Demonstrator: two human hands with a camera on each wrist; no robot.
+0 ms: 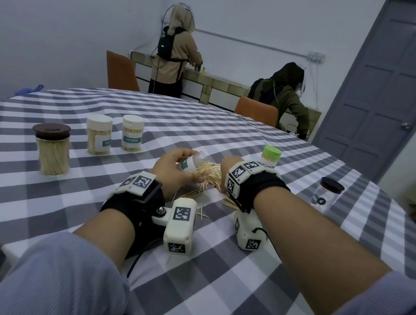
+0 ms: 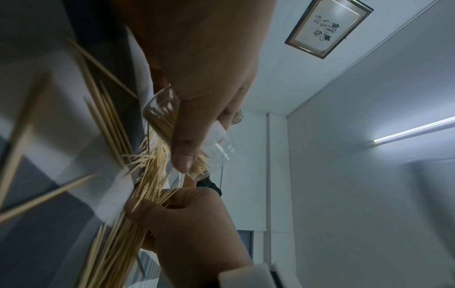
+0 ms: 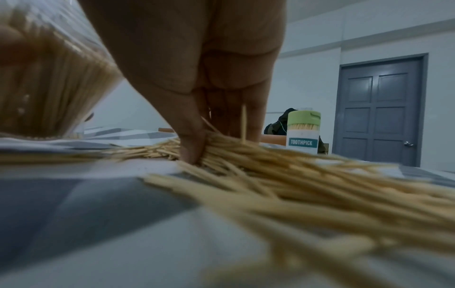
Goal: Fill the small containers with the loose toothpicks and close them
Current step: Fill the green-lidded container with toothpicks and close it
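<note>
- While the left hand (image 1: 171,170) grips a clear open container (image 1: 192,163), fingers & thumb wrapped round its body, the jar tilts w/ its mouth toward the loose toothpicks (image 1: 208,177) and is already part-filled.
- Right hand (image 1: 226,168) is down on that pile, thumb (image 3: 191,136) & fingertips pinching a bunch of sticks against the cloth, narrow grip.
- Pile sits near the table's middle, just in front of both wrists; stray sticks fan out toward the near edge.
- Green-lidded jar (image 1: 271,154) stands upright just behind the right hand, closed, labelled TOOTHPICK.
- Toward the left edge: brown-lidded jar (image 1: 51,151), full & closed; beside it two white-lidded jars (image 1: 114,135), also closed.
- Toward the right edge, well apart from the pile: dark-lidded clear jar (image 1: 327,195), contents can't tell.
- Checked tablecloth (image 1: 212,283) covers the table.
- Beyond the far edge, two orange chairs (image 1: 121,71) and two people (image 1: 173,53) at a counter, backs turned; grey door (image 1: 394,83) at right.
</note>
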